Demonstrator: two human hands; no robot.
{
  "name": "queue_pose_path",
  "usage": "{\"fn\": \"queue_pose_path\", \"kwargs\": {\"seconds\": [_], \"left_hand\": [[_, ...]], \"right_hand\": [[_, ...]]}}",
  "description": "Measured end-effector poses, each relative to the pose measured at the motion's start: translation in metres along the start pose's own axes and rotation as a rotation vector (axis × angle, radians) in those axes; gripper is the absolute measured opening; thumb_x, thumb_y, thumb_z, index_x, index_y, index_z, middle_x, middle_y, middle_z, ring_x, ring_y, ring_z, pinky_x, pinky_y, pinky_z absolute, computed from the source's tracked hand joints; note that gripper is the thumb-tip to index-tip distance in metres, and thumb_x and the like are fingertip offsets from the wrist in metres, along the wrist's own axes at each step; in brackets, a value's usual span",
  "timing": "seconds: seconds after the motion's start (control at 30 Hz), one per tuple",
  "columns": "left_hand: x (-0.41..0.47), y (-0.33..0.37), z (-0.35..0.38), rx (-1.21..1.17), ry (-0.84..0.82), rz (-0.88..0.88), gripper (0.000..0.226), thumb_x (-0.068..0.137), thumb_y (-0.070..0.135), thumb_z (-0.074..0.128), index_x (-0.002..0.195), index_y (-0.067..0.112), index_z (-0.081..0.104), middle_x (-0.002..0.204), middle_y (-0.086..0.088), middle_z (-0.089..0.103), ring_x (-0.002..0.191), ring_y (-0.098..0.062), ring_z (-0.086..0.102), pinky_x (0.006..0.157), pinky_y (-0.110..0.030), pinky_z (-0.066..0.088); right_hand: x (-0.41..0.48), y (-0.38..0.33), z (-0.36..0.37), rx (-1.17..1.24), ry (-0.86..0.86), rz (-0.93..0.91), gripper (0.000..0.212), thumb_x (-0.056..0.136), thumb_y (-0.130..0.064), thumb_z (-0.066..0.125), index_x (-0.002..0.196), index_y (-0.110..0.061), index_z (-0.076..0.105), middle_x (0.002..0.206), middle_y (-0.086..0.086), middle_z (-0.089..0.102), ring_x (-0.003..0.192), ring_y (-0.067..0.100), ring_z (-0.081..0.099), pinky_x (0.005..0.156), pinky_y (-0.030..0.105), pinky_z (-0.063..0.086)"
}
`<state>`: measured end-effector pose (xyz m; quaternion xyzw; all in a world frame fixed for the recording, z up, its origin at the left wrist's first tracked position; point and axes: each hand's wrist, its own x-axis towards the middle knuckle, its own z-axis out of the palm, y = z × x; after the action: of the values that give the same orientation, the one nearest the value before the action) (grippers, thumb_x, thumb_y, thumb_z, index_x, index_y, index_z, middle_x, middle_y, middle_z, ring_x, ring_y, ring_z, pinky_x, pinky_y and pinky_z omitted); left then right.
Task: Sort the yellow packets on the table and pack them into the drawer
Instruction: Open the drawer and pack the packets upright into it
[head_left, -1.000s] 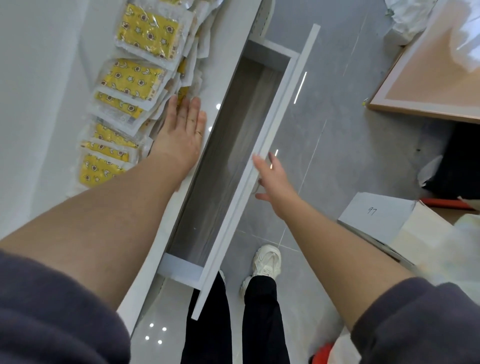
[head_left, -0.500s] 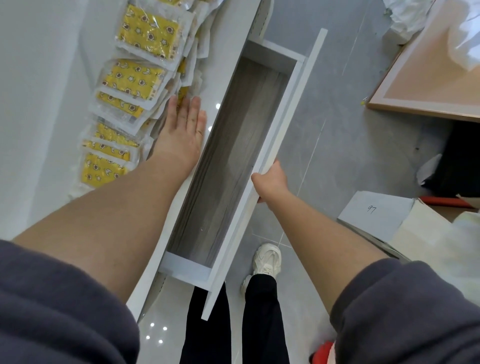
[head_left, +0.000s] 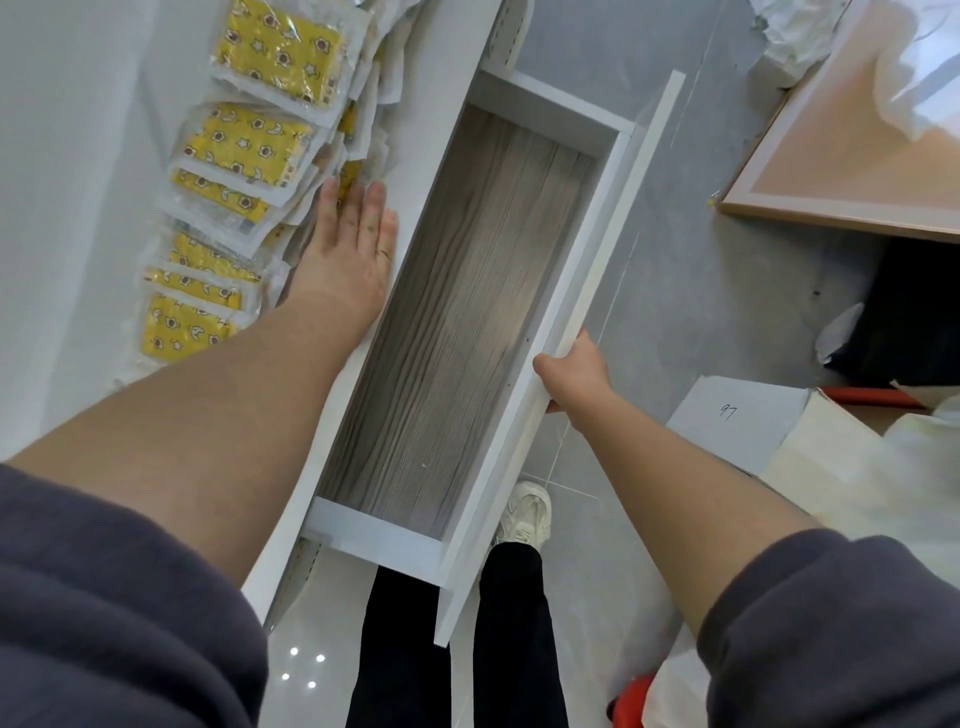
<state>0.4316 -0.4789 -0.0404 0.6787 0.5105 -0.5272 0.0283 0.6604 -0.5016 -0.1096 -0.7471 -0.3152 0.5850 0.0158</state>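
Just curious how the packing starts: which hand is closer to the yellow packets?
Left. The left hand lies flat on the table beside the yellow packets, fingers at the pile's edge. The right hand grips the drawer front, across the open drawer from them.

Grey sleeves (head_left: 104, 597), black trousers (head_left: 514, 623), white sneaker (head_left: 524, 514), ring (head_left: 385, 253).

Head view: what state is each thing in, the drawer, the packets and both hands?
Drawer: open, nothing inside.
Packets: heaped and overlapping on the table.
Left hand: flat, fingers straight, on the table by the packets.
Right hand: grips the drawer's front.
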Motion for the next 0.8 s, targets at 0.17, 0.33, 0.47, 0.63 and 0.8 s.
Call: {"fn": "queue_pose_path", "kwargs": {"seconds": [0.17, 0.33, 0.47, 0.63, 0.8], "left_hand": [[-0.002, 0.000, 0.002, 0.004, -0.002, -0.014, 0.158, 0.050, 0.059, 0.085, 0.139, -0.013, -0.023, 0.148, -0.039, -0.020, 0.141, -0.051, -0.011, 0.109, -0.068, -0.007], [-0.022, 0.001, 0.022, -0.042, 0.215, 0.018, 0.128, 0.070, 0.042, 0.079, 0.148, 0.001, -0.013, 0.152, -0.032, -0.017, 0.142, -0.048, -0.011, 0.109, -0.069, -0.007], [-0.063, 0.018, 0.052, -0.402, 0.412, 0.009, 0.086, 0.083, 0.026, 0.070, 0.150, 0.016, 0.017, 0.159, -0.019, -0.002, 0.146, -0.038, -0.003, 0.111, -0.066, -0.004], [-0.138, 0.045, 0.098, -1.135, 0.631, -0.305, 0.051, 0.071, 0.012, 0.078, 0.119, 0.012, 0.059, 0.127, -0.011, 0.051, 0.122, -0.030, 0.046, 0.108, -0.054, 0.024], [-0.192, 0.050, 0.165, -1.437, 0.448, -0.745, 0.038, 0.078, 0.021, 0.073, 0.112, 0.015, 0.058, 0.117, -0.006, 0.050, 0.114, -0.026, 0.045, 0.097, -0.044, 0.032]], "right_hand": [[-0.005, 0.002, 0.000, -0.098, 0.000, -0.027, 0.061, 0.092, -0.010, 0.053, 0.147, -0.022, 0.028, 0.114, 0.003, 0.057, 0.086, 0.025, 0.063, 0.067, 0.042, 0.060], [-0.043, 0.011, -0.005, -0.387, 0.067, -0.194, 0.072, 0.093, -0.015, 0.051, 0.153, -0.020, 0.012, 0.148, 0.006, 0.036, 0.117, 0.025, 0.053, 0.086, 0.037, 0.048], [-0.077, 0.012, 0.006, -0.718, 0.157, -0.441, 0.073, 0.093, -0.015, 0.052, 0.154, -0.015, 0.011, 0.162, 0.004, 0.005, 0.149, 0.022, 0.008, 0.118, 0.039, 0.019], [-0.117, -0.004, 0.053, -0.813, -0.021, -0.652, 0.057, 0.094, -0.015, 0.052, 0.148, -0.015, 0.033, 0.154, 0.005, 0.029, 0.142, 0.022, 0.029, 0.115, 0.041, 0.028], [-0.158, -0.011, 0.111, -0.822, -0.199, -0.756, 0.038, 0.096, -0.015, 0.048, 0.134, -0.017, 0.050, 0.133, 0.001, 0.052, 0.111, 0.019, 0.055, 0.096, 0.040, 0.045]]}}
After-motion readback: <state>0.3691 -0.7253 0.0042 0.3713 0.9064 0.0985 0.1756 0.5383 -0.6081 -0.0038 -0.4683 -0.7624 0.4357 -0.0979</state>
